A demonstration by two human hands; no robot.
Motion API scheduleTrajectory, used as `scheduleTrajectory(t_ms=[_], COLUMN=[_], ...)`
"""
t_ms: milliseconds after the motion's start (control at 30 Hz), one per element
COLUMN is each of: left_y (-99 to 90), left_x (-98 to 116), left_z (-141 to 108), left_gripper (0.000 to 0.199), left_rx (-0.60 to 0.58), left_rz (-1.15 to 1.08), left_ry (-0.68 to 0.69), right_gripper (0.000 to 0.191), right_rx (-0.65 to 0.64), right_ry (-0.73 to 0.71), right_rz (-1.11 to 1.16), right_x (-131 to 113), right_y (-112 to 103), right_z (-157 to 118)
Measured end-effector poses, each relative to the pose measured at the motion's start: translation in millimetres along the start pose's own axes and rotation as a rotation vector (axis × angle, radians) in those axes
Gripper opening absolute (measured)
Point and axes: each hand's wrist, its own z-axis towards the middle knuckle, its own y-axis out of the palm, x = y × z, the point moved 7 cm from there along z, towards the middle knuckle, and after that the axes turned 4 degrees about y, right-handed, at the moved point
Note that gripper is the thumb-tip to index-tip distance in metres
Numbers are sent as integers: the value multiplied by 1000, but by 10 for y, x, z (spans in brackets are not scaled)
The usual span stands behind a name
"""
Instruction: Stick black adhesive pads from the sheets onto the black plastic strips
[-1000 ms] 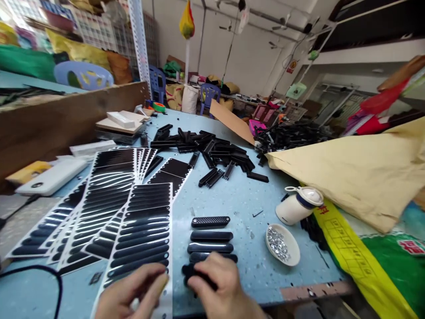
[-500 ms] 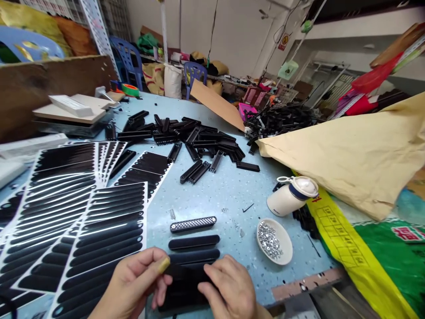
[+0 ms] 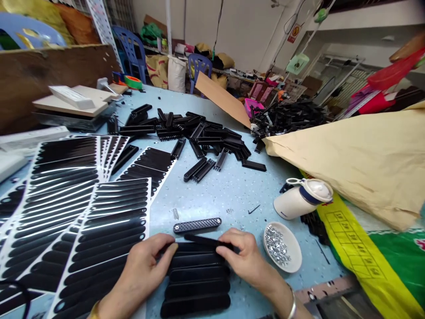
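On the blue table, several long black strips with rounded ends lie in a row, one below another. My right hand pinches the right end of a black strip, which lies slantwise at the top of the row. At the left end of the upper strips is my left hand, thumb and forefinger close together; what is between them is hidden. Just beyond sits a black piece with a crosshatched face and a small screw at each end. Sheets of black stickers spread to the left.
A white bowl of small metal parts and a cream bottle stand at the right. Farther back are a pile of black parts and a cardboard flap. A thin hex key lies near the bottle.
Both hands have moved up and apart, uncovering the row of black strips. The right hand now has the topmost strip, tilted out of line. The view has shifted slightly.
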Motion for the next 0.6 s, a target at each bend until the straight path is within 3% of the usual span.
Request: scheduleTrajectory(t_ms=[67,267,400,600], left_y=[9,-67,-42,-52], left_x=[-47,-198,-168,-123], left_z=[-13,-21,20,26], left_gripper=[26,35,29,23], left_rx=[-1,246,251,246], left_rz=[-13,-58,-27,-30], left_ry=[-47,-157,-101,-83], right_gripper=[10,19,19,20], right_rx=[-34,85,4,-89], right_ry=[-27,-276,-371,-364], right_rz=[-31,-194,-257,-295], right_x=[-26,-109,-83,-67], right_y=[20,-154,-17,143], right_z=[-24,150,320,383])
